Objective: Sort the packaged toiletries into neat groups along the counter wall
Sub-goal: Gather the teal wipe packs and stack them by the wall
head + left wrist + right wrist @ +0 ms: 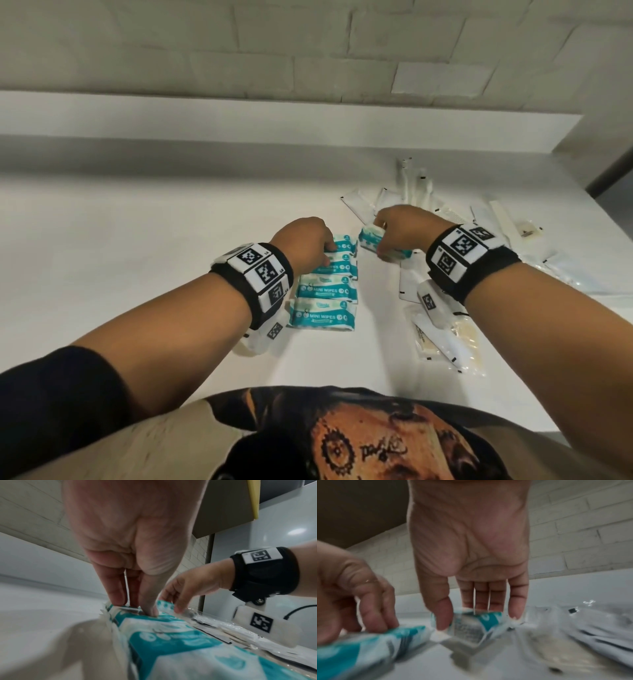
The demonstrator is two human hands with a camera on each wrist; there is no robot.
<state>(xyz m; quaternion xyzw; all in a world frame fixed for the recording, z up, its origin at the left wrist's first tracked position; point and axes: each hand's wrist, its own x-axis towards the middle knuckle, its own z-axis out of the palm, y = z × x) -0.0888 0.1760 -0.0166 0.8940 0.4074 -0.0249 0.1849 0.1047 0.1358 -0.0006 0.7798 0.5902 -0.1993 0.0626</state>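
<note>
Wipes pack (371, 244) is pinched between thumb and fingers of the right hand (407, 229), mid-counter (137, 240). Left hand (305, 245) presses straight fingers on the wipes row (323, 291). Best set it flush at the row's far end.

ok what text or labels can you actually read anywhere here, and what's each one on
"MINI WIPES": on the nearest teal wipes pack in the row on the counter.
"MINI WIPES": on the second pack behind it.
The pack held by the right hand: print too blurred to read.
Wristband square markers: codes, no readable words.
Small sachet at far right: print too small.
</note>
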